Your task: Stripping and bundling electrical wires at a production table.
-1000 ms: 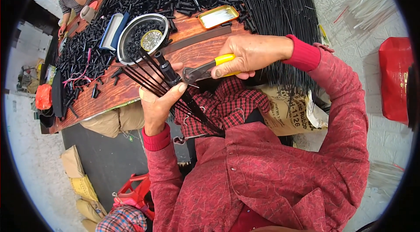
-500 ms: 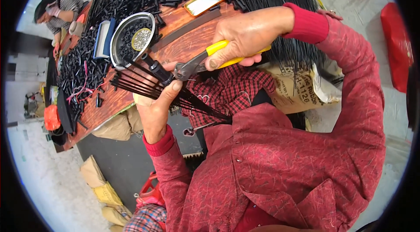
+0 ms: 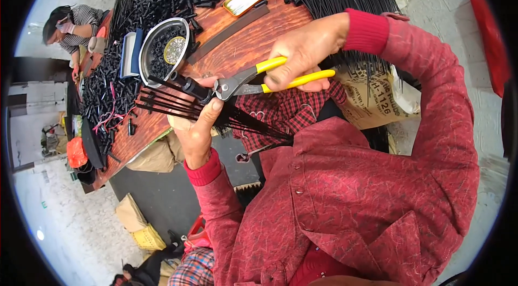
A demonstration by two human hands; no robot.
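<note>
At frame centre I see the left grip [image 3: 197,130] closed around a black tube [image 3: 193,89] and thin rods [image 3: 252,124], the right grip [image 3: 302,51] around yellow-handled metal pliers [image 3: 243,77]. Beyond, the grainy wooden surface [image 3: 253,43] has free room along a straight bar [image 3: 229,33].

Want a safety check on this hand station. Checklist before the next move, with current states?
1. Pliers held: ok. Right hand grips the yellow-handled pliers, handles spread.
2. Workpiece held: ok. Left hand holds a black tube and a bundle of thin black rods.
3. Thumb clear of pliers: not ok. Left thumb sits right by the pliers' head.
4. Pliers' bite on the tube: cannot tell; contact is too small to make out.
5. Co-worker clear of the tool: ok, over at the table's far left.
</note>
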